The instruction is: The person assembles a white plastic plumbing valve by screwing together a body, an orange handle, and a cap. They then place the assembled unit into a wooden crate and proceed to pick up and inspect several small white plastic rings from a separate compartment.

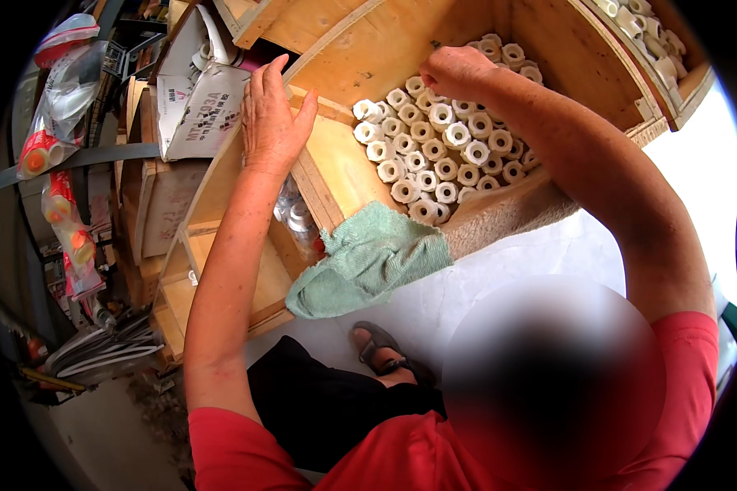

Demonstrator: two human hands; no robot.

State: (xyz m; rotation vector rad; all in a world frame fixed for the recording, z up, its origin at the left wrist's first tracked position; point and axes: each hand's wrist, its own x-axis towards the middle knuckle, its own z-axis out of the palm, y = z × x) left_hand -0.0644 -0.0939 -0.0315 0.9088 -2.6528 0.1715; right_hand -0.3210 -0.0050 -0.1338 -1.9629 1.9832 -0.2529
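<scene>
My left hand (pixel 272 123) lies with its fingers stretched out and thumb apart on the wooden edge at the bin's left side. It holds nothing. My right hand (pixel 460 72) reaches into the wooden bin (pixel 368 49), its fingers curled closed just above the fittings. Whatever those fingers may hold is hidden. White plastic pipe fittings (pixel 445 168) with hexagonal rims stand packed in rows, their round holes facing up. A green cloth (pixel 368 258) drapes over the bin's near left corner, beside a brown fabric strip (pixel 508 214) along the near edge.
Another bin with white fittings (pixel 651 37) stands at the upper right. A printed cardboard box (pixel 201 110) sits left of my left hand. Below it are wooden shelf compartments (pixel 246 254). Plastic-wrapped goods (pixel 61 131) hang at the far left. My sandalled foot (pixel 378 348) is below.
</scene>
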